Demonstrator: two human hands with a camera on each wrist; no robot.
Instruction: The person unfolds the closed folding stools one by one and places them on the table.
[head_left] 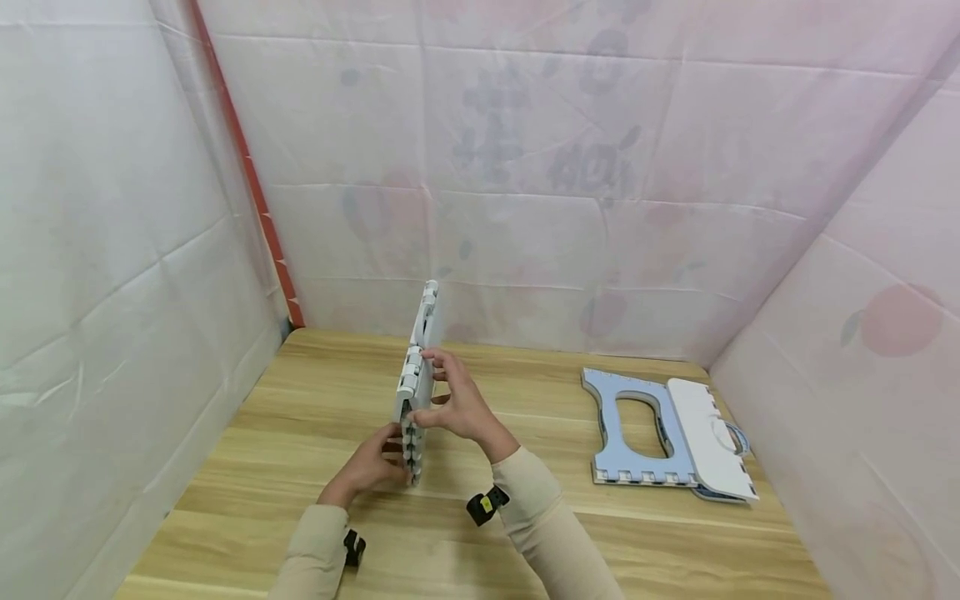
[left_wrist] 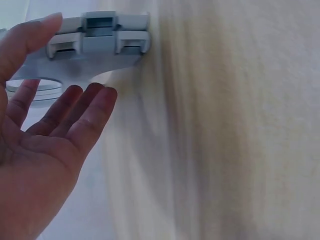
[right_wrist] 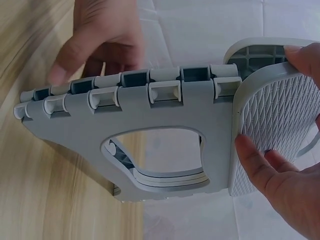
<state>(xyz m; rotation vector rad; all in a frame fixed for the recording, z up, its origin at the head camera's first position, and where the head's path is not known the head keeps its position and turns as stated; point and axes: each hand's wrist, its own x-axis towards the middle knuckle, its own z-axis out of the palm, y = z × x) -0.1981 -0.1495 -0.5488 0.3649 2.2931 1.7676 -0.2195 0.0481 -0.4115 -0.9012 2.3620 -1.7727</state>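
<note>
A grey-white folding stool (head_left: pixel 413 371), folded flat, stands on edge on the wooden table, its hinged side toward me. My right hand (head_left: pixel 463 406) holds its upper part. In the right wrist view, the thumb lies over the seat's edge and the fingers rest against the textured seat (right_wrist: pixel 275 110). Low down on the other side, my left hand (head_left: pixel 369 464) is around the leg end, thumb at the row of hinges (left_wrist: pixel 100 32) and fingers bent loosely below. Whether those fingertips press on the leg panel (right_wrist: pixel 215 120) is hard to tell.
A second folding stool (head_left: pixel 681 425), blue with a white seat and a carry handle (head_left: pixel 738 439), lies flat at the table's right side. White sheeting (head_left: pixel 525 250) walls the table (head_left: pixel 300 433) at the back and both sides. A red strip (head_left: pixel 255 183) runs down the back left corner.
</note>
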